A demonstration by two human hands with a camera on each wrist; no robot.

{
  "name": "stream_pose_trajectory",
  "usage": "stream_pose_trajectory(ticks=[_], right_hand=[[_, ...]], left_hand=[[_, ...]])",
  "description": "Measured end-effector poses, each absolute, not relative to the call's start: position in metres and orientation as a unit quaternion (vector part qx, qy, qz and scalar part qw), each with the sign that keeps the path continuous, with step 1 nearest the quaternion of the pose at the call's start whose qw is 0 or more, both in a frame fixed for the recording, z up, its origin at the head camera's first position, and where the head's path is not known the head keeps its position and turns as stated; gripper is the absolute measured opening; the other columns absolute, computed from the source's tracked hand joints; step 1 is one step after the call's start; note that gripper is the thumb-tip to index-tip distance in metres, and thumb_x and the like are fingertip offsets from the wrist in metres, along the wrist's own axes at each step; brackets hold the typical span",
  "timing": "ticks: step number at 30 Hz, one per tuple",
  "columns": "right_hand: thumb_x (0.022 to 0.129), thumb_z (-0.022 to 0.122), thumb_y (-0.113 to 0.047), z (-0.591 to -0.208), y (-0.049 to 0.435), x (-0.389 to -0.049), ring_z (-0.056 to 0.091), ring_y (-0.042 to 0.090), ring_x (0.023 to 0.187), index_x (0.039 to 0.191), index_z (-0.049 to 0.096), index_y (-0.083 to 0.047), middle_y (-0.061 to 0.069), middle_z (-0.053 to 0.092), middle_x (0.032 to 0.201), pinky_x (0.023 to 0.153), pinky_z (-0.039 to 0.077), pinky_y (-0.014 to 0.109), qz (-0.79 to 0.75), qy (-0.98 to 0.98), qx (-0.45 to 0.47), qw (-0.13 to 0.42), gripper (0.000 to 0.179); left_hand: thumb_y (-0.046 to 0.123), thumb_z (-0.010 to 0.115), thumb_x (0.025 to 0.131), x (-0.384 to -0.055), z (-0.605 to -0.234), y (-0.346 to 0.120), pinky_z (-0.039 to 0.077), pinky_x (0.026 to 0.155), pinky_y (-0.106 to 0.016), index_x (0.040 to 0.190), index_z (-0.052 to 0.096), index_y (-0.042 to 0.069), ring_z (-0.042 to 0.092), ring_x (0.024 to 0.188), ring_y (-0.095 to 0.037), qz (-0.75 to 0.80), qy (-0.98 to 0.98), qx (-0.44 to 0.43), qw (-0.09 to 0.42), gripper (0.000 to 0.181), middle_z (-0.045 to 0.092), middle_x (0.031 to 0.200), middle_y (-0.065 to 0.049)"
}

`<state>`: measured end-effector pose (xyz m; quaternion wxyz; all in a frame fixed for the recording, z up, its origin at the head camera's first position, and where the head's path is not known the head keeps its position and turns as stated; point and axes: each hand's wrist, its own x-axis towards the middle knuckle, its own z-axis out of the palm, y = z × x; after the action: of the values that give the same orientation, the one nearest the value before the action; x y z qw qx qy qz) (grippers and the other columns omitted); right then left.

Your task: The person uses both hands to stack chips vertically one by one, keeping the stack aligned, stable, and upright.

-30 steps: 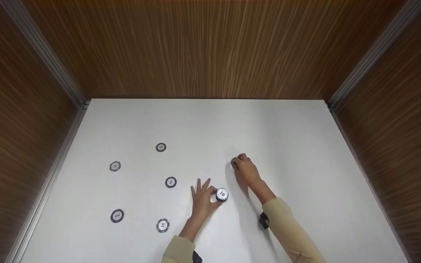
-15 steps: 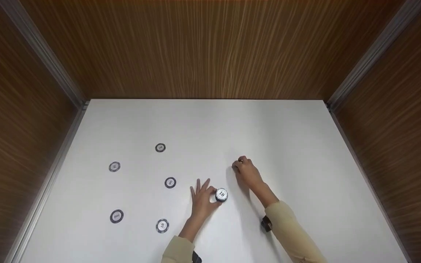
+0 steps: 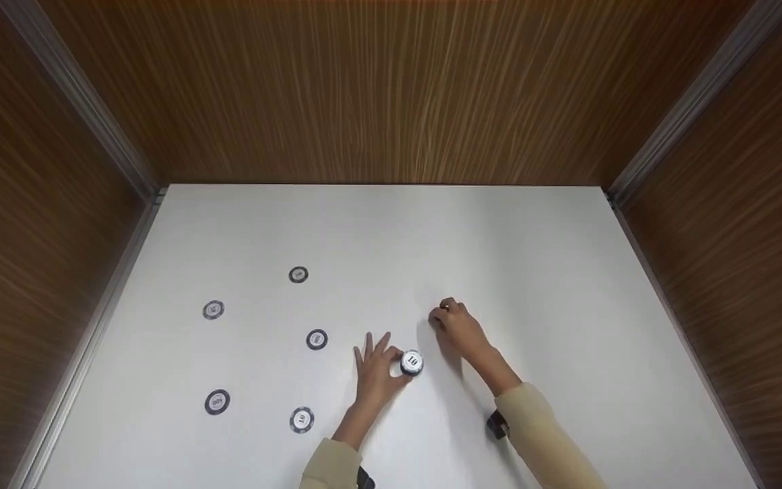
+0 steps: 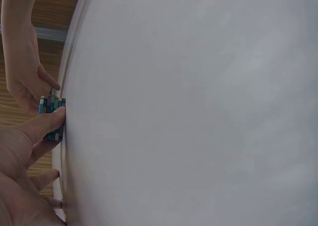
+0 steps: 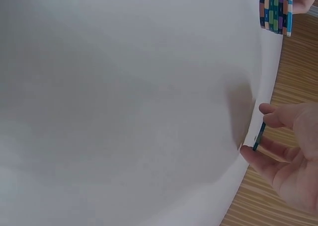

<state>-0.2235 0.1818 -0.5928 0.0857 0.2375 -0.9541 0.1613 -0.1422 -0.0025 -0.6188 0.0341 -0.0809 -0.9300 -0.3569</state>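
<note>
A stack of poker chips [image 3: 412,362], its top one marked 10, stands on the white table. My left hand [image 3: 375,382] pinches the stack's sides between thumb and index finger, the other fingers spread. In the right wrist view, the edges of the stacked chips [image 5: 274,10] show several colours. My right hand [image 3: 462,331], just beyond the stack and to its right, holds a single poker chip [image 5: 259,136] by its edge between thumb and fingers, close over the table. From the head view that chip is mostly hidden by the fingers.
Single chips lie flat to the left: one at the back [image 3: 299,274], a pale-rimmed chip [image 3: 213,310], a middle chip [image 3: 317,339], a dark chip [image 3: 217,402] and a 10 chip [image 3: 302,420]. Wood-grain panels [image 3: 391,95] enclose the table [image 3: 567,272] behind and at both sides.
My right hand has moved slightly nearer to me, closer to the stack's level, with the chip in its fingers. The left hand and the stack stay in place.
</note>
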Motion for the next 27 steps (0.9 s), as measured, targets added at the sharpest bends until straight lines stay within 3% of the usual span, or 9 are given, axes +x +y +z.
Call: stream_pose_trajectory(ticks=[9, 27], right_hand=[[0.081, 0.064, 0.004, -0.589, 0.182, -0.213, 0.056, 0.032, 0.084, 0.089, 0.067, -0.001, 0.016, 0.055, 0.096, 0.065, 0.053, 0.038, 0.182, -0.949, 0.244, 0.081, 0.01], [0.081, 0.066, 0.002, -0.579, 0.179, -0.191, 0.056, 0.029, 0.085, 0.088, 0.067, -0.004, 0.014, 0.055, 0.098, 0.069, 0.053, 0.037, 0.216, -0.938, 0.255, 0.09, 0.009]], left_hand=[[0.025, 0.08, 0.067, -0.144, -0.616, -0.001, 0.005, 0.103, -0.062, 0.093, 0.064, 0.012, 0.019, 0.131, -0.043, -0.361, -0.93, -0.073, 0.011, 0.034, 0.044, 0.135, -0.015], [0.026, 0.081, 0.066, -0.145, -0.618, 0.001, 0.007, 0.103, -0.063, 0.093, 0.063, 0.011, 0.021, 0.131, -0.043, -0.349, -0.934, -0.076, 0.016, 0.035, 0.044, 0.135, -0.015]])
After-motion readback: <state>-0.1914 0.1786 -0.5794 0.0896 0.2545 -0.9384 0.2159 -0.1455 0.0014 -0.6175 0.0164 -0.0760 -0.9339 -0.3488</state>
